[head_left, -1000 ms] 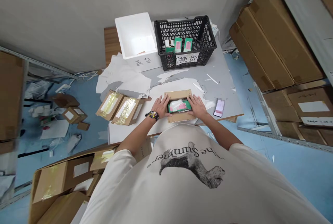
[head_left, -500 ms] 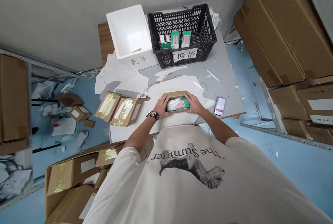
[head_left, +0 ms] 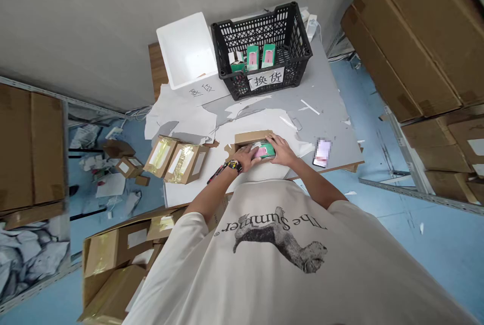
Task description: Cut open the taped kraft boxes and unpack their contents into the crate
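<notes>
An open cardboard carton lies on the table close to my body, its flap raised on the far side. Inside it rests a green-and-pink box, partly covered by my hands. My left hand, with a watch and a dark strap at the wrist, reaches over the carton's left part, fingers and thumb around the left end of the green-and-pink box. My right hand grips the carton's right end, its fingers over the far edge.
Two taped parcels stand to the left. Behind are a white foam bin and a black crate holding several green-and-pink boxes. A phone lies right. Stacked cartons flank the table; more parcels fill a big box lower left.
My left hand has moved from the carton's left end inward over the green-and-pink box. A left-end flap now shows. My right hand stays at the right end. The view has shifted slightly.
</notes>
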Motion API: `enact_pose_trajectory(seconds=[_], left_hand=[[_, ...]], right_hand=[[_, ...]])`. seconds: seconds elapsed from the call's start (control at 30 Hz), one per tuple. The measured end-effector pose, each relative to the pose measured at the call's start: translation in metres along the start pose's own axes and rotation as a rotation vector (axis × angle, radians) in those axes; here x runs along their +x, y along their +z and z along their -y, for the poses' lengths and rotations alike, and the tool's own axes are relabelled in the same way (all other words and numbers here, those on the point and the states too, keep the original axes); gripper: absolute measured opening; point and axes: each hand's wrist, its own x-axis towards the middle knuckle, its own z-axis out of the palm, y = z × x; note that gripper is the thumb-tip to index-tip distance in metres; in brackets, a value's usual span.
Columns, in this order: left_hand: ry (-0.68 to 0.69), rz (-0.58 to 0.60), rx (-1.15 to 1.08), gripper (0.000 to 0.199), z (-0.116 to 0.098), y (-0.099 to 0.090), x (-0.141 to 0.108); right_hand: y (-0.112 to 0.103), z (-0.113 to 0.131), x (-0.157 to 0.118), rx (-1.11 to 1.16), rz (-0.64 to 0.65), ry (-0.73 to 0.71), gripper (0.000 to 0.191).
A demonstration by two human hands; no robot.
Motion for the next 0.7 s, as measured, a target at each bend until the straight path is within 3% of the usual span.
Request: enact_pose_trajectory(seconds=[0.13,0.2,0.4,0.5,0.7], left_hand=[[-0.116,-0.114,0.061,0.053,-0.005,0.000,0.012],[-0.107,-0.154,0.127,0.048,-0.013,-0.003,0.019],[0.108,0.086,0.183,0.059,-0.032,-0.017,0.044],[0.139,0.097,0.180,0.070,-0.038,-0.019,0.057],[0.139,0.042,0.120,0.051,-0.049,-0.010,0.065]], right_hand=[[0.005,-0.003,0.001,0.022,-0.018,0.001,0.133],[0.007,-0.004,0.002,0.025,-0.027,0.001,0.135],[0.009,-0.004,0.001,0.036,-0.030,-0.018,0.136],[0.011,-0.005,0.001,0.037,-0.026,-0.008,0.135],[0.014,-0.006,0.003,0.031,-0.031,-0.007,0.133]])
